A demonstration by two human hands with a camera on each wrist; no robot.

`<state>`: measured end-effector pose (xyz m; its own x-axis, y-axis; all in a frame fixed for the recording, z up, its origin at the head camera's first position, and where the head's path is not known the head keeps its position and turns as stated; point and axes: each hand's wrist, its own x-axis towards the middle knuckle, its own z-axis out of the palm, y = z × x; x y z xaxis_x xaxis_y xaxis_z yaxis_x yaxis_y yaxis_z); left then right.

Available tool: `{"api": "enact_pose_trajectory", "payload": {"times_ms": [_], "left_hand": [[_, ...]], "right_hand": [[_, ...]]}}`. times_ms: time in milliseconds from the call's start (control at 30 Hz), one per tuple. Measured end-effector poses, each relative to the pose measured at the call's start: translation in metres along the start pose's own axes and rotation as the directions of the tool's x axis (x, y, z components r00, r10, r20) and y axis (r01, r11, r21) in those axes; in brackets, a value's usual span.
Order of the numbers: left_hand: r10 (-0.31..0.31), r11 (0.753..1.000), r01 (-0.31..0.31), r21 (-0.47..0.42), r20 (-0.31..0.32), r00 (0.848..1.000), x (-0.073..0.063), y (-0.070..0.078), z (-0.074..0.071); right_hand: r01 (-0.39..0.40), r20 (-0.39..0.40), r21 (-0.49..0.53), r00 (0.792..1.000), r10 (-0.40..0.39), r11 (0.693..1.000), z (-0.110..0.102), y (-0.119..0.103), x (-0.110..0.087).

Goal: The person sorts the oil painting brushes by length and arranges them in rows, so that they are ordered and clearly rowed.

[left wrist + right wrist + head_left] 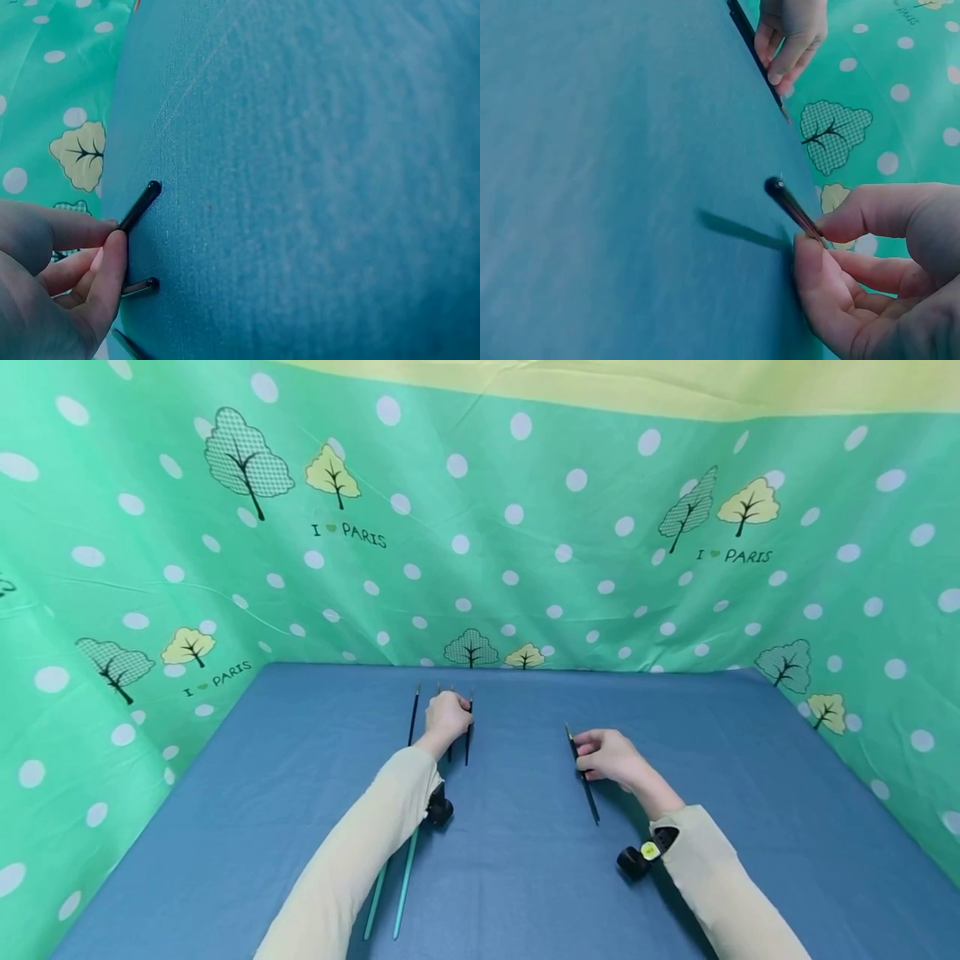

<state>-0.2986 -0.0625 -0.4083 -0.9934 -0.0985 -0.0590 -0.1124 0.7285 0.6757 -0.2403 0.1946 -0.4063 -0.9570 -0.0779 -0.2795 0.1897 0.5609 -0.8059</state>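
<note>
My left hand (pixel 447 718) pinches a slim black paintbrush (pixel 468 743) near the table's far side, its bristle end pointing away. In the left wrist view, thumb and fingertips grip this brush's dark handle (pixel 141 205). A second dark handle end (pixel 141 286) lies close beside those fingers. Farther right, my right hand (pixel 611 756) pinches another black paintbrush (pixel 588 793) between thumb and fingers. The right wrist view shows its rounded handle end (pixel 777 187) raised off the cloth, casting a shadow. Left of the left hand lies a dark brush (pixel 413 718).
Two teal handles (pixel 406 885) stretch toward the near edge, partly hidden under the left sleeve (pixel 360 843). Blue cloth (pixel 517 860) covers the table. A green dotted curtain (pixel 517 585) hangs behind and at both sides. Each wrist carries a small black camera (pixel 634 863).
</note>
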Motion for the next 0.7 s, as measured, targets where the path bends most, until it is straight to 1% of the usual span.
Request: {"api": "enact_pose_trajectory", "payload": {"times_ms": [200,400,700], "left_hand": [[0.002,1.0,-0.002,0.003,0.003,1.0,0.001,-0.001,0.001],[-0.005,1.0,0.005,-0.005,0.003,1.0,0.001,-0.001,0.0],[0.013,1.0,-0.013,-0.018,0.0,1.0,0.002,-0.002,0.003]], "right_hand": [[-0.017,0.01,0.068,1.0,0.017,0.998,0.009,-0.016,0.014],[-0.017,0.029,0.137,1.0,0.013,0.99,0.024,-0.034,0.029],[-0.009,0.0,0.193,1.0,0.009,0.981,0.045,-0.056,0.05]]}}
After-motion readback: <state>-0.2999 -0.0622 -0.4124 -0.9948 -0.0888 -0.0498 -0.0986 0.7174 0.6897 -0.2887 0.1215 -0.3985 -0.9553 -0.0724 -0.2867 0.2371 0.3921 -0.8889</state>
